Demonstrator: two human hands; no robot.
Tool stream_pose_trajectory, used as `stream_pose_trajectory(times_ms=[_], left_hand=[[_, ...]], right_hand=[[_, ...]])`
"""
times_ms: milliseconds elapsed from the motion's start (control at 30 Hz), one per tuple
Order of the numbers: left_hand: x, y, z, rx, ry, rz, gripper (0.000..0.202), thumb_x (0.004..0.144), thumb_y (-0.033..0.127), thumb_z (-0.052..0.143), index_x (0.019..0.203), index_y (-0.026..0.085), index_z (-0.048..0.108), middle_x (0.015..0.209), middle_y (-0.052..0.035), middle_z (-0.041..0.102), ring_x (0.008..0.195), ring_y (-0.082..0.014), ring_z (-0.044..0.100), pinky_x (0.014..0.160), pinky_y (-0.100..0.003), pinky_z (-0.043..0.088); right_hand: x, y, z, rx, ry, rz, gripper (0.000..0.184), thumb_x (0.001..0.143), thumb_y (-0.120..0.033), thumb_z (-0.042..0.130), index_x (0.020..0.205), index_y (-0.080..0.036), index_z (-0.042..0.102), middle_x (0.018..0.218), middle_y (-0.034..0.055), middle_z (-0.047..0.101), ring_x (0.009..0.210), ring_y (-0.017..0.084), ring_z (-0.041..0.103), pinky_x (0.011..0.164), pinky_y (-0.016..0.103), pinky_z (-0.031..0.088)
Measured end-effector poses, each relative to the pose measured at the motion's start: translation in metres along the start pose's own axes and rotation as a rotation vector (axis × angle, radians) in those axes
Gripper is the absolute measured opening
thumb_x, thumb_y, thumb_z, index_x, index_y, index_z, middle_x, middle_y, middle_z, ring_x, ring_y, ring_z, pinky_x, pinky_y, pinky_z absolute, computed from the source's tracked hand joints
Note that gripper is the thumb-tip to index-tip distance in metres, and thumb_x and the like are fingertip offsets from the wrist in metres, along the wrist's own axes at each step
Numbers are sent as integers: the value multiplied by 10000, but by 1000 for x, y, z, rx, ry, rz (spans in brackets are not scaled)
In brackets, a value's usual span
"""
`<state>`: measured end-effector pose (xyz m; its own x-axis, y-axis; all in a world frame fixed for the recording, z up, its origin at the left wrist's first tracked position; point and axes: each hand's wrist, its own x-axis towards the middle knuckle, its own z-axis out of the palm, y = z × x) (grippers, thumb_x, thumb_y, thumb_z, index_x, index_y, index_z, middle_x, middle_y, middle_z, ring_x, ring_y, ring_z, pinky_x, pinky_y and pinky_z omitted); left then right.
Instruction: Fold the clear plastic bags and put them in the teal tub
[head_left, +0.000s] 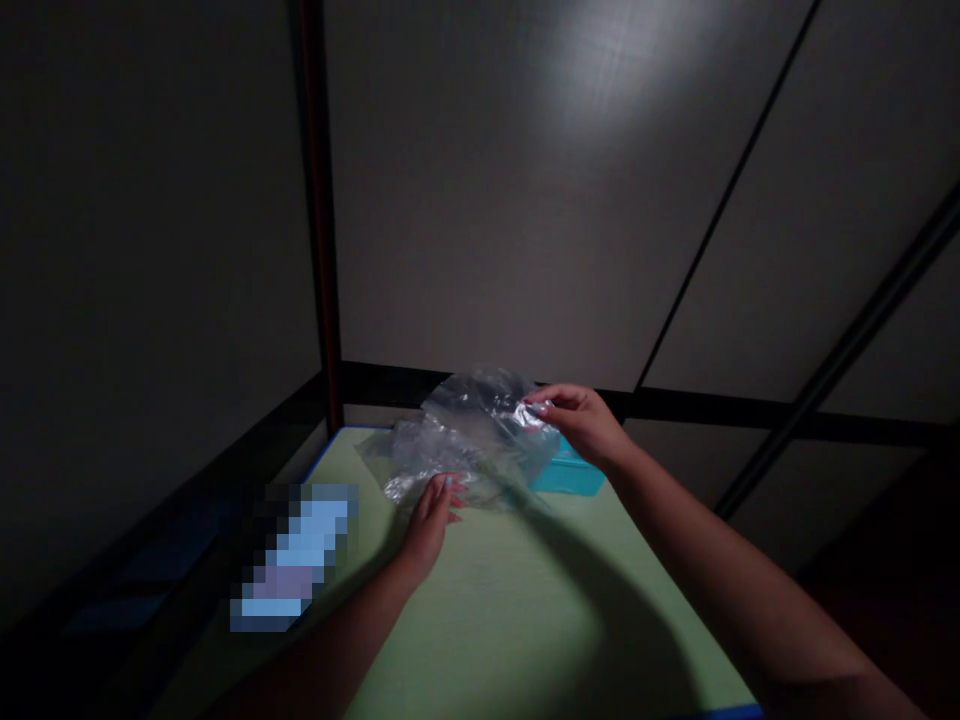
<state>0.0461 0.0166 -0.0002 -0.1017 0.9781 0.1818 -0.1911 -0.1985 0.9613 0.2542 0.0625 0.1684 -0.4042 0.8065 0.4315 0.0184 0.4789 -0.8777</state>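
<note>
A crumpled clear plastic bag is held up over the far end of a light green table. My right hand pinches the bag's upper right edge, fingers closed on the film. My left hand is at the bag's lower edge with its fingers curled against the plastic. Whether anything is inside the bag cannot be made out in the dim light.
A teal box sits on the table behind the bag, under my right hand. A blurred-out patch lies at the table's left edge. Grey wall panels and a dark post stand close behind the table.
</note>
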Motion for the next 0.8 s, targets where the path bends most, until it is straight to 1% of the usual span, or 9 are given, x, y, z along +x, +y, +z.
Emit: stream_pose_trajectory(times_ms=[100,267,333,400,467,533,600,667,800], left_hand=[[-2,-1,3,-99,-58,-60,660,718,776,503,982,179,600,968,-99,671,837,-228,624,716,-348,503],[-5,-4,3,-196,-147,-164,767,687,861,437,929,159,629,974,-134,711,880,-260,659,765,-377,510],[-6,-4,2,-234,-185,-221,776,682,856,462,942,148,645,987,-143,718,903,-266,662,763,-365,509],[-7,-4,1,-252,-206,-285,712,715,786,530,999,145,653,1014,-134,722,927,-269,667,774,-359,507],[-8,-3,0,-234,-205,-340,579,765,650,609,1048,146,649,1022,-119,724,912,-265,679,781,-361,508],[-8,-1,0,-228,-209,-406,488,797,509,653,1116,141,623,1037,-119,721,862,-263,696,790,-382,513],[-9,3,0,-260,-228,-475,538,827,440,639,1265,143,538,1064,-131,715,821,-266,710,796,-410,518],[-9,9,1,-321,-259,-523,656,867,441,587,1427,178,369,1102,-140,705,826,-276,718,784,-429,524],[-10,27,1,-423,-316,-532,730,920,470,502,1519,338,106,1194,-116,673,907,-292,715,739,-428,545]], right_hand=[[-33,22,-7,51,54,146,301,630,-402,814,841,-209,720,846,23,705,611,119,584,614,286,492],[-70,91,3,72,16,384,345,586,-416,810,833,-193,720,637,-21,639,442,91,450,464,247,382],[-79,114,13,118,3,428,352,572,-418,814,823,-189,720,618,-24,632,448,98,462,475,250,384],[-85,128,23,172,-9,447,359,551,-403,831,814,-184,723,716,6,681,564,131,555,558,264,433],[-89,134,28,222,-20,450,365,540,-381,845,820,-179,728,885,45,715,739,167,616,661,278,463],[-91,135,30,264,-22,453,400,552,-376,846,882,-184,728,975,54,707,787,166,618,681,271,465],[-94,134,30,299,-5,463,492,586,-394,829,1026,-218,696,951,25,691,689,131,592,614,250,452],[-95,134,29,372,46,494,596,597,-381,823,1147,-261,631,872,-15,664,598,105,545,554,227,424],[-96,130,26,559,160,583,599,561,-297,827,1117,-239,614,763,-32,624,612,112,546,585,225,433]])
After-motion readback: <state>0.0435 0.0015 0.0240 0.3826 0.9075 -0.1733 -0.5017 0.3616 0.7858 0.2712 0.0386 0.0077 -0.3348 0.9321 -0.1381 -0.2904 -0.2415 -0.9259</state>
